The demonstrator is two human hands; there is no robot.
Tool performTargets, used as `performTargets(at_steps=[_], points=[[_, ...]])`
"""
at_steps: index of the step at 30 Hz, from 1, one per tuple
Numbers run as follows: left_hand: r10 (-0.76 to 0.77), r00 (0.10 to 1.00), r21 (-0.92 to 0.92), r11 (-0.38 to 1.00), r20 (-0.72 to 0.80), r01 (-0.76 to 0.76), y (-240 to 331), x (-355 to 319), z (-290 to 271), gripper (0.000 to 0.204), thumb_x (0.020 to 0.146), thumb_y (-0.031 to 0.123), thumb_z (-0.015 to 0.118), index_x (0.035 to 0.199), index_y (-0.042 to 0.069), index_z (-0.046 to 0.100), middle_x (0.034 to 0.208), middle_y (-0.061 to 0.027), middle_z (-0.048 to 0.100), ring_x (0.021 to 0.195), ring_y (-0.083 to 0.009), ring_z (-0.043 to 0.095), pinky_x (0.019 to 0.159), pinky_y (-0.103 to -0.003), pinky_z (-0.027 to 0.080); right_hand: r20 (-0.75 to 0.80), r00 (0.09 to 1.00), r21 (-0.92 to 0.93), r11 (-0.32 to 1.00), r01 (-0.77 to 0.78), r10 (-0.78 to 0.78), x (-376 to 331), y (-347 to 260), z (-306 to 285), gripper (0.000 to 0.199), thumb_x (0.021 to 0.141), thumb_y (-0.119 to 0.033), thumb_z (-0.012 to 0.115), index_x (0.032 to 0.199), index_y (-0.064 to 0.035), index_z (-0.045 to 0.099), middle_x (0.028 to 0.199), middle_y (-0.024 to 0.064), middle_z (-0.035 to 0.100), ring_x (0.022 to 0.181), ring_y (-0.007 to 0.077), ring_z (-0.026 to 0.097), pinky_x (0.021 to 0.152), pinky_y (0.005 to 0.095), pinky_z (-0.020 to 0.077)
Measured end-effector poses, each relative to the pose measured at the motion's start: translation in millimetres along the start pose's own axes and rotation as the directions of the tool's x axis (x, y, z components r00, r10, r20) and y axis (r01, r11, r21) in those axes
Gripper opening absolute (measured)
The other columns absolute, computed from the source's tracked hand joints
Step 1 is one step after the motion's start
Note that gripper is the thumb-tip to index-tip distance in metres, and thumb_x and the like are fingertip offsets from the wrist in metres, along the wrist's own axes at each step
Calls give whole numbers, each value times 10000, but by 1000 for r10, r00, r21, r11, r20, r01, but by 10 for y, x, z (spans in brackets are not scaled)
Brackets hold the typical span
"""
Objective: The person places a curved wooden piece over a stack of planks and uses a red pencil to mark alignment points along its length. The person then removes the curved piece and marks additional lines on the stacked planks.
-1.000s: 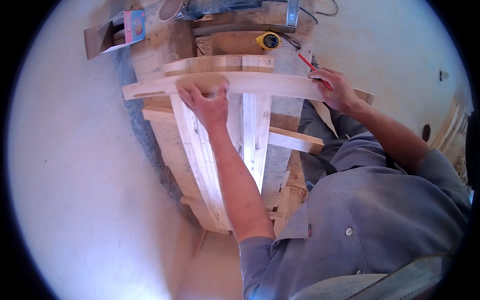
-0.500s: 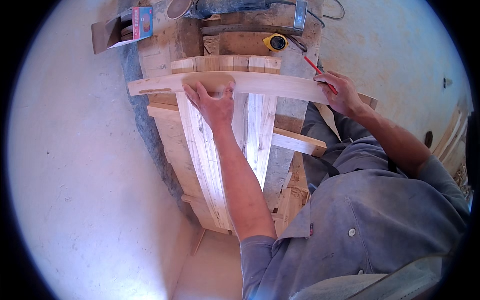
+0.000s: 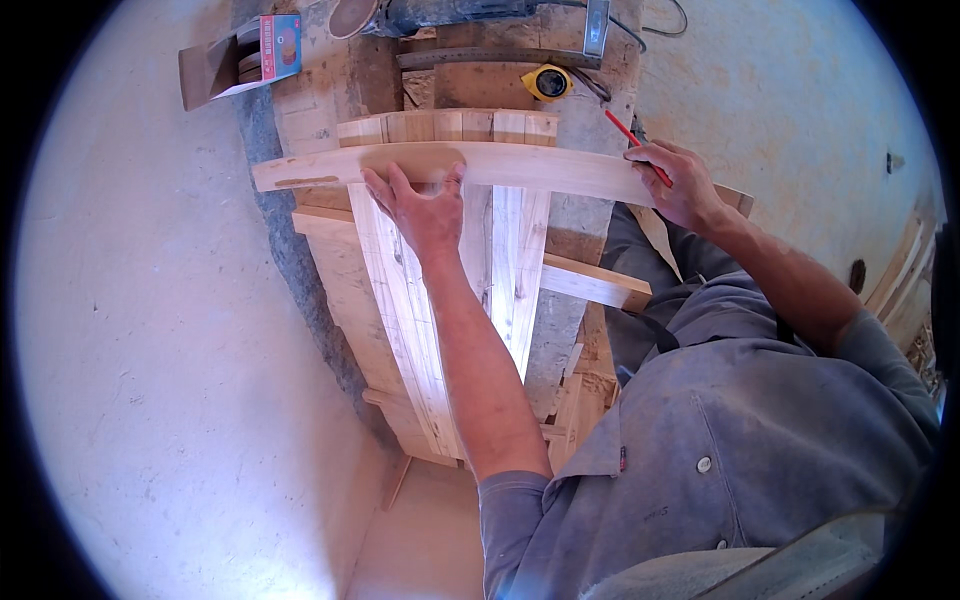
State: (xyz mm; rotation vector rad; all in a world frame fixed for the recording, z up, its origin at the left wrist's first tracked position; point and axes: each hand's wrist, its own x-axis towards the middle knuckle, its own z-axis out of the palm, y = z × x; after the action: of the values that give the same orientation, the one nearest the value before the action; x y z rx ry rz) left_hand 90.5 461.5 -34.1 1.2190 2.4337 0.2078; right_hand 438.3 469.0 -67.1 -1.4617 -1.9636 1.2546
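A long pale wooden board [image 3: 560,167] lies crosswise over a panel of several narrow wooden strips [image 3: 508,240]. My left hand [image 3: 428,215] rests against the board left of its middle, its fingers spread apart and the tips on the wood. Near the board's right end my right hand [image 3: 680,185] is closed around a red pencil [image 3: 622,124], which slants up and to the left. That hand also touches the board, and part of its fingers is hidden.
Beyond the board are a yellow tape measure [image 3: 547,83], a power tool with a round disc [image 3: 440,14] and an open box of discs [image 3: 270,48]. A short wooden batten [image 3: 597,283] juts rightward beside my legs. A pale wall [image 3: 140,300] rises at left.
The view has shifted very slightly, moving the bench things a little left. Both hands keep their places on the board, and the pencil stays in my right hand.
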Motion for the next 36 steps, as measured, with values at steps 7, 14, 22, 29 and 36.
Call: performTargets(at_steps=[7, 14, 22, 29, 36], points=[[-7, 1000, -2, 1000, -1, 7, -10, 9, 16, 1050, 775, 437, 886, 1551, -43, 366, 1708, -224, 87, 1583, -384, 97, 1280, -464, 211, 7, 1000, -6, 1000, -2, 2, 6, 1, -3, 181, 906, -17, 659, 1074, -64, 705, 976, 119, 714, 917, 334, 710, 778, 415, 563], [11, 1000, 42, 999, 15, -12, 48, 8, -41, 1049, 779, 445, 880, 1543, -58, 367, 1696, -258, 111, 1576, -400, 120, 1275, -465, 216, 3, 1000, 7, 1000, -1, 1, 8, 4, -2, 185, 908, -17, 656, 1078, -67, 706, 986, 125, 711, 914, 342, 709, 780, 415, 564], [-50, 991, 387, 922, 126, -3, 260, 170, -145, 1070, 752, 644, 810, 1491, -50, 468, 1656, -279, 251, 1562, -406, 188, 1275, -461, 202, 23, 1000, -3, 1000, -20, 20, -17, 60, 16, 192, 922, -63, 644, 1105, -75, 702, 1055, 138, 705, 954, 357, 694, 822, 437, 562], [-110, 963, 424, 906, 245, -4, 677, -36, -148, 1128, 718, 627, 854, 1451, -132, 453, 1633, -357, 215, 1564, -446, 146, 1261, -468, 241, 72, 997, -19, 999, -31, 32, 22, -38, -48, 204, 932, -87, 638, 1128, -81, 695, 1070, 144, 704, 982, 364, 683, 848, 456, 550], [-109, 962, 371, 929, 250, 9, 656, -63, -95, 1173, 712, 588, 880, 1478, -149, 382, 1649, -358, 149, 1570, -448, 106, 1252, -477, 263, 62, 998, 53, 998, 17, -21, 90, -88, -246, 240, 915, 23, 665, 1146, -35, 698, 1010, 167, 716, 896, 315, 707, 798, 376, 553]])
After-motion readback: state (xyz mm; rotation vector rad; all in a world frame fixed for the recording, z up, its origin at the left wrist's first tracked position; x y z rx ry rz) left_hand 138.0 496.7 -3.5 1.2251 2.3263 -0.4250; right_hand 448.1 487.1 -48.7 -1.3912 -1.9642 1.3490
